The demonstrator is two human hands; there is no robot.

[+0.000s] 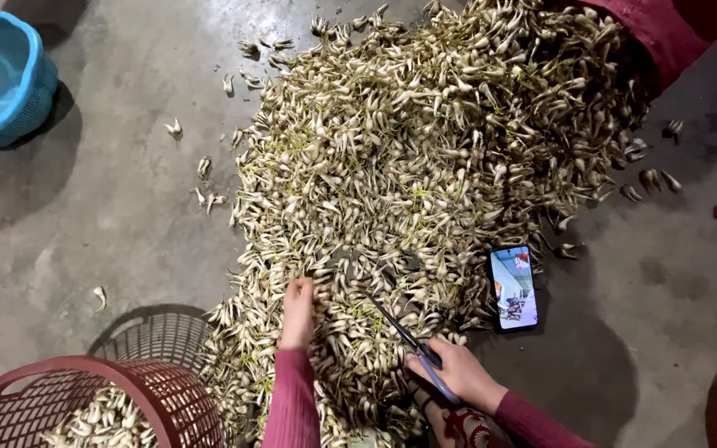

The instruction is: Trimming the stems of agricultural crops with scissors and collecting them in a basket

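A big heap of small white bulbs (425, 158) with pale green shoots covers the concrete floor in front of me. My left hand (298, 312), in a dark pink sleeve, reaches into the near edge of the heap with its fingers among the bulbs; whether it grips one is hidden. My right hand (456, 372) holds a pair of scissors (404, 333) with blue handles, their blades pointing up-left over the heap.
A dark red plastic basket (155, 383) with bulbs in it stands at bottom left. A blue basket (2, 75) sits at top left. A phone (513, 287) with a lit screen lies right of the heap. A red sack (665, 29) lies at top right.
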